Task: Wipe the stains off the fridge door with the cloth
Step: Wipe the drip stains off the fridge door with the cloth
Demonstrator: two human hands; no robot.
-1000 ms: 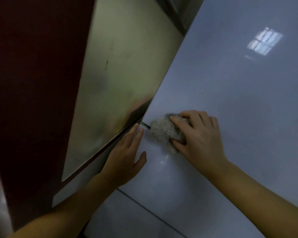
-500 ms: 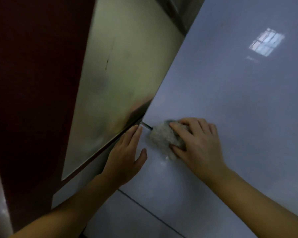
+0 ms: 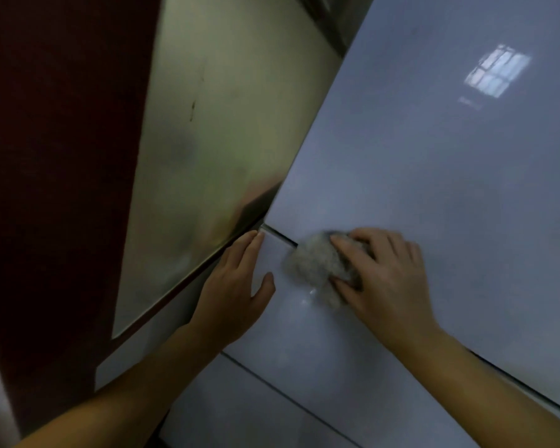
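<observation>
**Wiping under way at the door seam**

The pale fridge door [image 3: 434, 176] looks glossy and mostly free of marks, so the job seems well along. Dim light could hide faint stains, though, and I cannot tell whether a small bright spot below the seam [image 3: 280, 237] is wetness or only a glint. The grey cloth [image 3: 317, 270] lies bunched on the door at the seam's right end, covering it. The right hand [image 3: 388, 282] grips the cloth — thumb beneath, fingers curled over the top — and presses it to the surface. The left hand [image 3: 236, 286] rests flat with straight fingers just below the seam's left end, near the cloth but not touching it.
</observation>
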